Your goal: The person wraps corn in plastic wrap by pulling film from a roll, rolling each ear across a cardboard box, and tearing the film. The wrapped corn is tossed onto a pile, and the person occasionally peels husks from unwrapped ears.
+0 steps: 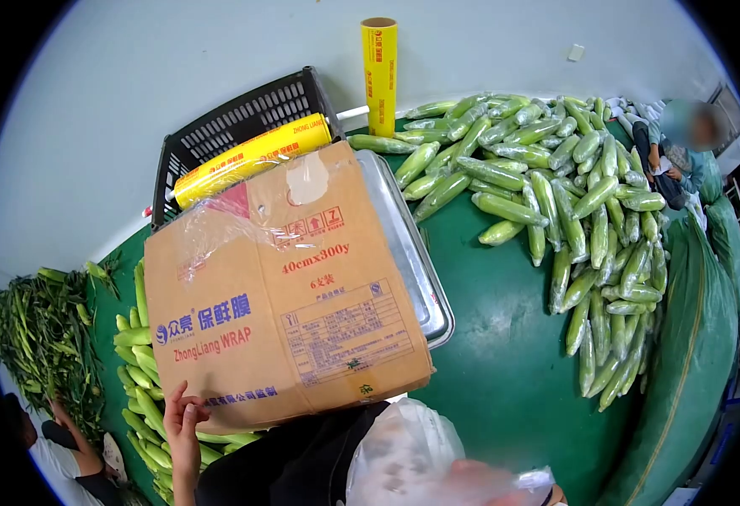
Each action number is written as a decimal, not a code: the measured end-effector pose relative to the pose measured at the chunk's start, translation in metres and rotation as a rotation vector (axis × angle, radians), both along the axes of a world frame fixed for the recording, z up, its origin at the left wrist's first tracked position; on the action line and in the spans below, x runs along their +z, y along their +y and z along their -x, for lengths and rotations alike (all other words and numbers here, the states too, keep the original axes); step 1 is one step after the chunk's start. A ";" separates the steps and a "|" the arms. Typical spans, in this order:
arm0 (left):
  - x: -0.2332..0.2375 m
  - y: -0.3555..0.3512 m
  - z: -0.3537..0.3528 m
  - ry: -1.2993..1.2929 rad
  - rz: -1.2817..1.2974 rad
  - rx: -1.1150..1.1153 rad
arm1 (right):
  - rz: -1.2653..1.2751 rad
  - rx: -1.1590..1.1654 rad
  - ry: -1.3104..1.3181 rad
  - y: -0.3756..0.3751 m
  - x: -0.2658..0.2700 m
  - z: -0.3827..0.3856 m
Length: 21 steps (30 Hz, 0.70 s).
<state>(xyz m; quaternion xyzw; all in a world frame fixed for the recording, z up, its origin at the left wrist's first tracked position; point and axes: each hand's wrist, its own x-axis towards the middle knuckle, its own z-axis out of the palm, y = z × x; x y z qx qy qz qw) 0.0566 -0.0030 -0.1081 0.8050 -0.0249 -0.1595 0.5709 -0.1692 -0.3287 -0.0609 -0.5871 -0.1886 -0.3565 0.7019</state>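
Observation:
My left hand (186, 426) is raised at the near left corner of a cardboard box (269, 295), fingers apart, holding nothing. Pale green ears of corn in their husks (140, 358) lie beside and below it. At the bottom edge, my right hand (484, 487) is smeared by motion. Clear shiny plastic (534, 479) shows within its grip; what the plastic covers cannot be made out. A whitish plastic bag or sheet (404, 451) lies over my lap next to that hand. Clear film trails over the top of the box.
Film-wrapped corn (547, 190) is heaped at the back and right of the green table (488, 337). A metal tray (425, 278), black crate (243, 110), yellow film roll (252, 160) and upright roll (379, 80) stand around the box. Husks (45, 346) and people flank the table.

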 end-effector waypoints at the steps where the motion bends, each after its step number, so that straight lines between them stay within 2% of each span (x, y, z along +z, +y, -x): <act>1: 0.000 0.000 0.000 0.001 0.003 0.004 | -0.029 0.035 0.020 0.000 -0.002 0.001; 11: -0.002 0.000 -0.002 -0.053 -0.026 -0.028 | 0.019 0.065 0.102 -0.015 -0.013 0.010; 16: -0.026 0.023 -0.015 -0.014 -0.052 0.016 | 0.089 0.149 0.445 -0.030 -0.015 0.052; 19: -0.028 0.020 -0.017 0.001 -0.027 0.007 | -0.032 0.050 0.377 -0.051 0.021 0.032; 21: -0.030 0.019 -0.019 -0.011 -0.039 0.001 | -0.299 0.123 0.409 -0.045 0.010 0.041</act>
